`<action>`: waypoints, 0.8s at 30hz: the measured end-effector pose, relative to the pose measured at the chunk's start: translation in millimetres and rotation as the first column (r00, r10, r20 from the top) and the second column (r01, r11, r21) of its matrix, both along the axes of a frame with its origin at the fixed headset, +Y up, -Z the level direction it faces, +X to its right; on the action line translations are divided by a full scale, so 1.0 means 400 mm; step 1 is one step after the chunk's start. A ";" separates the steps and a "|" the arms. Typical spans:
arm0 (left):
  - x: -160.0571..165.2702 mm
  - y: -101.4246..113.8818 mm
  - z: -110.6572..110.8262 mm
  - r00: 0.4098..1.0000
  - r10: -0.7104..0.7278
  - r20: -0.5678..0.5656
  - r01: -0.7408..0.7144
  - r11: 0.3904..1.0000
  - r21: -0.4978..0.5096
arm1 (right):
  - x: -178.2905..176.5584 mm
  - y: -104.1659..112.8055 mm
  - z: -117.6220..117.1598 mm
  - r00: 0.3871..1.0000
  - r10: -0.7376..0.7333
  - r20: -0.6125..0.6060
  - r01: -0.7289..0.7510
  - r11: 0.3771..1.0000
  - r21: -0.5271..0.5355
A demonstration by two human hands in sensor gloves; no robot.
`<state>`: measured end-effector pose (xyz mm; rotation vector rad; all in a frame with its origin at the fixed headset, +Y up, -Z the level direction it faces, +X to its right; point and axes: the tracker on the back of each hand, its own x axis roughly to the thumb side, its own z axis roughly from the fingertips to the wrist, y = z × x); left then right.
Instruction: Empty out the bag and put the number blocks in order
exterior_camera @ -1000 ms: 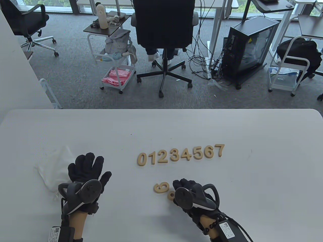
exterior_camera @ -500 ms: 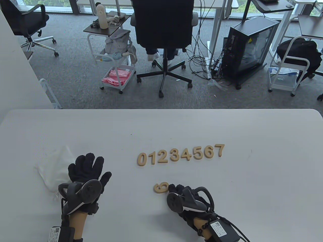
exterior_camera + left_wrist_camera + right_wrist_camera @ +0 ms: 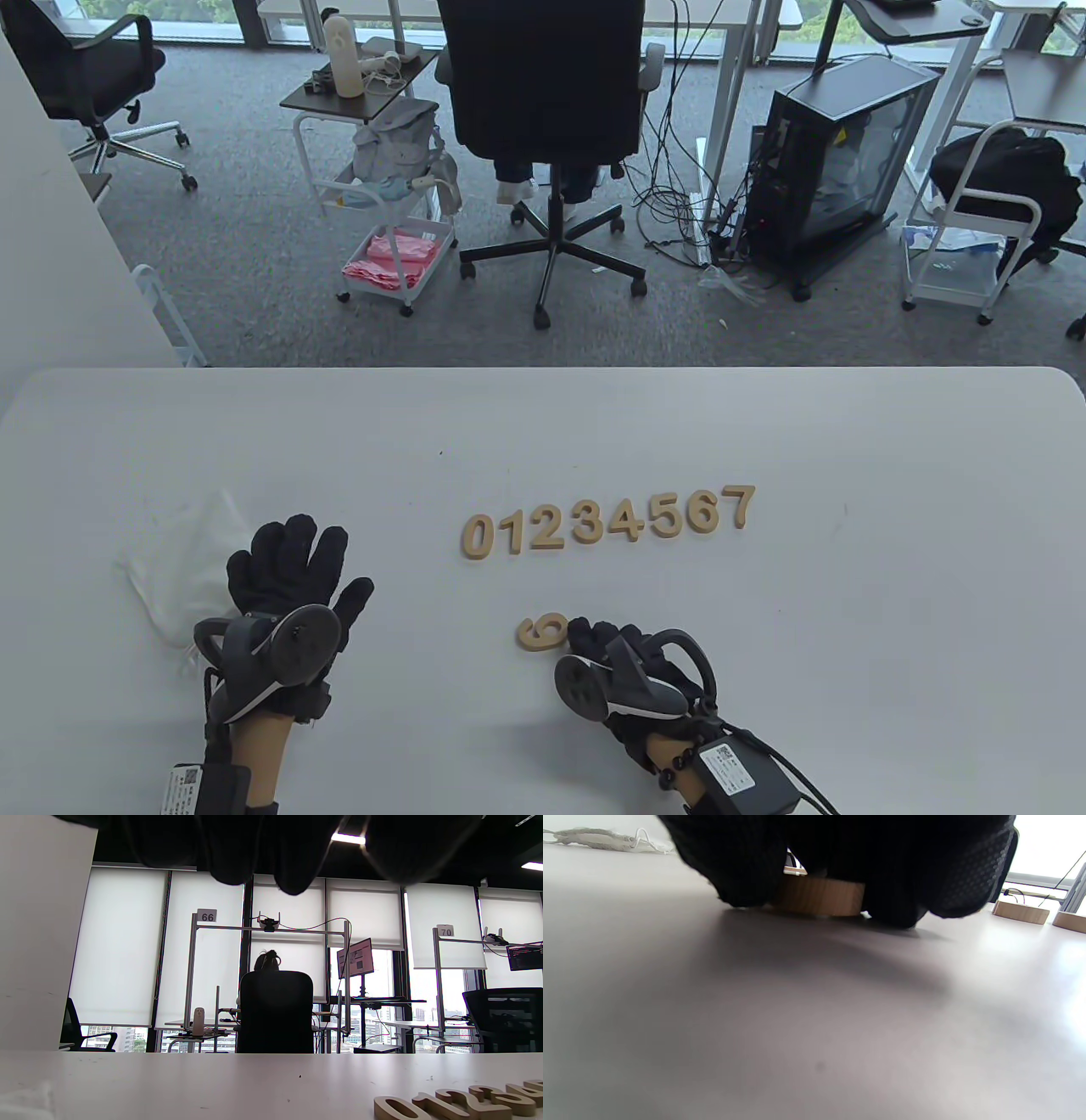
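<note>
Wooden number blocks 0 to 7 [image 3: 607, 522] lie in a row at mid-table. A loose block that reads as a 6 or 9 [image 3: 541, 632] lies nearer me. My right hand [image 3: 598, 641] is just right of it, fingers curled down. In the right wrist view its fingers [image 3: 742, 870] pinch another wooden block [image 3: 818, 895] that sits on the table; its digit is hidden. My left hand [image 3: 297, 569] lies flat with fingers spread, partly on the white cloth bag [image 3: 182, 560]. The row also shows in the left wrist view [image 3: 458, 1103].
The white table [image 3: 848, 679] stretches to the right of the row and ends at a far edge [image 3: 543, 369]. Beyond it are office chairs, carts and a computer case on the floor. The bag's drawstring [image 3: 598, 838] shows in the right wrist view.
My right hand has moved left and toward me, covered the small block that showed beside it, and closed its fingers on it. The left hand and the other blocks have not moved.
</note>
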<state>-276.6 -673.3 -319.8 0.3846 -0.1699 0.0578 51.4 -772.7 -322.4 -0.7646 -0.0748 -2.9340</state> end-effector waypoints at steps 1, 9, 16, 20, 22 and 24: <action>0.000 0.000 0.000 1.000 0.001 0.000 -0.001 1.000 0.000 | 0.003 0.002 -0.001 1.000 -0.016 0.004 0.016 1.000 -0.005; -0.004 0.001 0.001 1.000 0.008 -0.003 -0.008 1.000 0.006 | 0.085 0.037 -0.028 0.958 -0.265 0.107 0.271 0.962 -0.041; -0.007 0.002 0.001 1.000 0.011 -0.005 -0.011 1.000 0.010 | 0.244 0.078 -0.068 0.759 -0.573 0.308 0.592 0.805 0.039; -0.006 0.001 0.000 1.000 0.009 -0.002 -0.009 1.000 0.006 | 0.330 0.074 -0.087 0.611 -0.681 0.404 0.717 0.692 0.082; -0.006 0.001 0.001 1.000 0.008 -0.001 -0.008 1.000 0.007 | 0.364 0.077 -0.095 0.569 -0.700 0.432 0.728 0.673 0.133; -0.006 0.002 0.001 1.000 0.011 0.001 -0.011 1.000 0.009 | 0.392 0.086 -0.105 0.539 -0.711 0.452 0.719 0.668 0.194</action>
